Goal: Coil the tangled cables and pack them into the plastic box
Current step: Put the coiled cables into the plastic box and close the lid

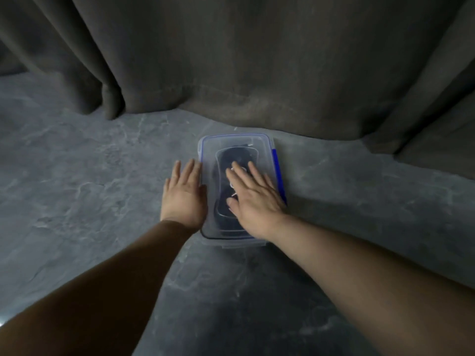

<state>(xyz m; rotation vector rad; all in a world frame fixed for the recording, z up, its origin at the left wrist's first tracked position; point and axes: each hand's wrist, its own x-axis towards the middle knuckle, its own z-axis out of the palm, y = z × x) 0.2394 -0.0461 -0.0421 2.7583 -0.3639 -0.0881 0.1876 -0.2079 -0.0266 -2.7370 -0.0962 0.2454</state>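
A clear plastic box [208, 150] with a blue-trimmed lid and a blue side clip [279, 170] lies on the grey floor in the middle of the view. The lid is on it. Dark coiled cables [228, 156] show through the lid. My right hand [253, 199] lies flat on top of the lid, fingers straight and spread. My left hand [183, 195] rests flat against the box's left side, fingers straight, thumb touching the lid's left edge.
A dark grey curtain [231, 60] hangs just behind the box and reaches the floor. The grey stone-patterned floor [90, 188] spreads to the left and right of the box.
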